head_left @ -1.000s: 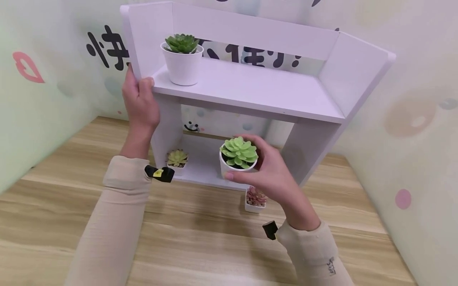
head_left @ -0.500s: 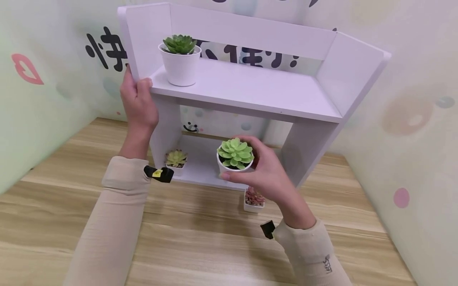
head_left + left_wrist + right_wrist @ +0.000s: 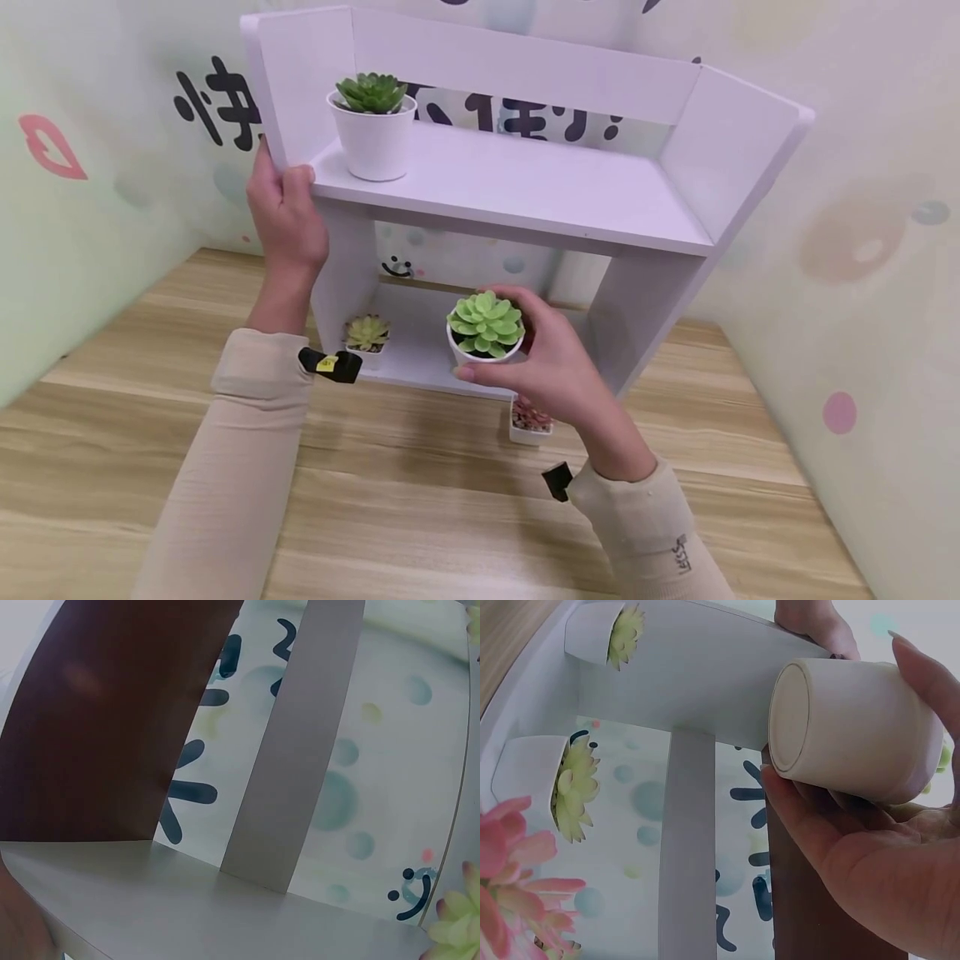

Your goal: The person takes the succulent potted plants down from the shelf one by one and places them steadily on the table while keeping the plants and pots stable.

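Note:
My left hand (image 3: 288, 217) grips the left side panel of a white two-tier shelf (image 3: 517, 179), thumb at the front edge of the upper board. With my right hand (image 3: 551, 358) I hold a light-green succulent (image 3: 486, 323) in a round white pot, thumb in front and fingers behind. It hangs before the lower tier; the right wrist view shows the bare underside of the white pot (image 3: 847, 727). On the upper board, at the left, stands a dark-green succulent in a white pot (image 3: 375, 137).
A small yellow-green succulent (image 3: 367, 337) sits at the lower tier's left; another yellow-green succulent (image 3: 574, 787) shows in the right wrist view. Below my right hand, a pink-red succulent (image 3: 531, 417) stands on the wooden table (image 3: 420, 517) before the shelf. Patterned walls (image 3: 862, 208) enclose the table.
My right hand and the light-green succulent have shifted slightly left. The whole head view has drifted a little as well. Both hands keep their holds.

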